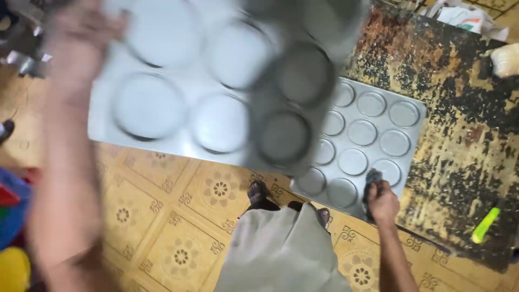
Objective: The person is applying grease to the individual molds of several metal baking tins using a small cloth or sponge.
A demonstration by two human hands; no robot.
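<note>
One round-cupped metal baking tray (pixel 216 86) is lifted, blurred, in the left hand (pixel 78 48), its fingers gripping the edge, while the right hand (pixel 381 200) clenches a dark cloth (pixel 372 177) on a second tray (pixel 367 140) lying on the worn counter (pixel 465 124).

Two metal baking trays (pixel 216 81) with round cups: one lifted and blurred, one lying flat (pixel 367 135) on the worktop (pixel 459 135). Two hands: left hand (pixel 81 38), right hand (pixel 383 201). One green marker (pixel 485 224). Two sandalled feet (pixel 257 192).

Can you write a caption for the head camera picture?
Left hand lifts a blurred tray; right hand touches another tray.
</note>
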